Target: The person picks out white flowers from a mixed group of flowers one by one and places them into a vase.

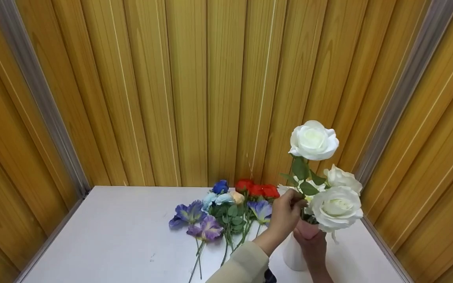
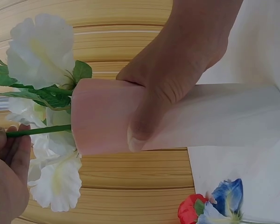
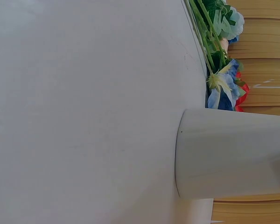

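Note:
Upright on the white table stands a vase (image 1: 295, 255), pale white below and pink at its upper end. My right hand (image 1: 313, 245) grips it near the pink top; in the left wrist view the thumb (image 2: 140, 133) lies across the vase's side. My left hand (image 1: 287, 210) pinches a green stem (image 2: 42, 130) just above the rim, and the stem runs down into the vase. A tall white rose (image 1: 313, 140) with green leaves rises above that hand. More white blooms (image 1: 337, 206) spread from the vase. The right wrist view shows only the vase's lower part.
Left of the vase, artificial flowers lie on the table (image 1: 104, 236): purple irises (image 1: 207, 228), several red blooms (image 1: 256, 190), light blue ones (image 1: 215, 199) and a dark blue one (image 1: 220, 186). Their stems point toward the near edge. Wood-panelled walls (image 1: 187, 98) enclose the table behind and at both sides.

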The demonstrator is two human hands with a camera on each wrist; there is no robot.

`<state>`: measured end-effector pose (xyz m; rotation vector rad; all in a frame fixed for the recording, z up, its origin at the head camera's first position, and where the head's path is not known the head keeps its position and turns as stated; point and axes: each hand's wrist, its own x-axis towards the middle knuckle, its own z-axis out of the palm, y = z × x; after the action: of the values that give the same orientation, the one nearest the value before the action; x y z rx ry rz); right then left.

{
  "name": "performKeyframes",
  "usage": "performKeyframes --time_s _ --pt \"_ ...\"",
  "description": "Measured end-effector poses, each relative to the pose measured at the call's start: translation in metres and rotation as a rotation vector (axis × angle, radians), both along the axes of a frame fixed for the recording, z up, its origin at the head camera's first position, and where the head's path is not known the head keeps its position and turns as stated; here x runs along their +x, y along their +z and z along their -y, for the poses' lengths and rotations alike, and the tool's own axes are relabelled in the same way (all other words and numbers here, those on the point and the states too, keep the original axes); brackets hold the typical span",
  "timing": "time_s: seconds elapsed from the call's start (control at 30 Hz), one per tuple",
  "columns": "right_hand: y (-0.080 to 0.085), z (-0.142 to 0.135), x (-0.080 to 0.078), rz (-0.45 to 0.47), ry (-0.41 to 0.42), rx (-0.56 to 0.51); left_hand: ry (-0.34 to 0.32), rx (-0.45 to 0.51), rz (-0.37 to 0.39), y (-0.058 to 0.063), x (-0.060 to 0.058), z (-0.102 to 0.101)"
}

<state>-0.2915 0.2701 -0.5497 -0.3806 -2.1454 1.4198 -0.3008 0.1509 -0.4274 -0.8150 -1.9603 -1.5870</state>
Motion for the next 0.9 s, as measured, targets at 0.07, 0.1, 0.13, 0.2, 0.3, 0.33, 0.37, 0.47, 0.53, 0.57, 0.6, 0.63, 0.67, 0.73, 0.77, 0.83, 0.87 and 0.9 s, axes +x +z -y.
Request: performKeyframes --time_s 0.07,0.1,0.13,0.2,0.3,0.33,0.37,0.47,0.53,0.57,0.6,0.63,0.67,0.73,0.77,0.83,0.87,0.9 --pt "0.001 0.0 0.0 0.0 -0.001 0.003 0.007 -0.001 -0.004 0.0 0.0 0.0" --pt "0.001 0.0 0.0 -0.002 -0.004 0.006 0.012 -0.005 -0.014 0.0 0.0 0.0" --pt "0.001 0.0 0.0 -0.004 -0.009 0.011 0.018 -0.009 -0.028 0.0 -0.001 0.0" --pt "0.0 0.0 0.0 -0.014 -0.016 0.006 0.038 -0.032 -0.06 0.0 -0.001 -0.001" --pt "0.0 0.0 0.0 -0.011 -0.016 0.008 0.063 -0.063 -0.094 -0.002 -0.001 -0.002" --pt "0.0 0.0 0.0 -0.007 -0.01 0.011 0.062 -0.067 -0.093 -0.003 -0.001 -0.002" --pt "0.0 -0.001 0.001 -0.001 -0.005 0.016 0.06 -0.071 -0.096 -0.004 0.0 -0.001" --pt "0.0 -0.001 0.001 0.009 0.004 0.031 0.035 -0.068 -0.064 -0.01 0.001 0.0" --pt "0.0 -0.001 0.0 -0.001 0.006 0.023 0.023 -0.069 -0.041 -0.014 0.002 0.001" --pt "0.0 -0.001 0.0 -0.007 0.007 0.013 0.021 -0.071 -0.033 -0.017 0.002 0.002" --pt "-0.001 -0.001 0.0 -0.016 0.01 -0.002 0.02 -0.073 -0.02 -0.02 0.002 0.002" --pt "-0.001 -0.001 0.0 -0.029 0.013 -0.014 0.023 -0.08 -0.014 -0.022 0.002 0.003" --pt "-0.002 -0.001 -0.001 -0.042 0.016 -0.022 0.03 -0.089 -0.018 -0.025 0.002 0.003" --pt "-0.004 -0.001 -0.001 -0.07 0.02 -0.038 0.044 -0.107 -0.017 -0.028 0.003 0.004" --pt "-0.004 -0.001 -0.001 -0.079 0.029 -0.044 0.05 -0.117 -0.015 -0.029 0.003 0.004" --pt "-0.006 0.0 -0.001 -0.108 0.043 -0.048 0.059 -0.143 -0.009 -0.031 0.003 0.004" --pt "-0.006 0.0 -0.001 -0.113 0.043 -0.04 0.061 -0.158 -0.008 -0.031 0.004 0.004" --pt "-0.006 0.0 -0.001 -0.119 0.041 -0.036 0.064 -0.176 -0.013 -0.031 0.004 0.004"
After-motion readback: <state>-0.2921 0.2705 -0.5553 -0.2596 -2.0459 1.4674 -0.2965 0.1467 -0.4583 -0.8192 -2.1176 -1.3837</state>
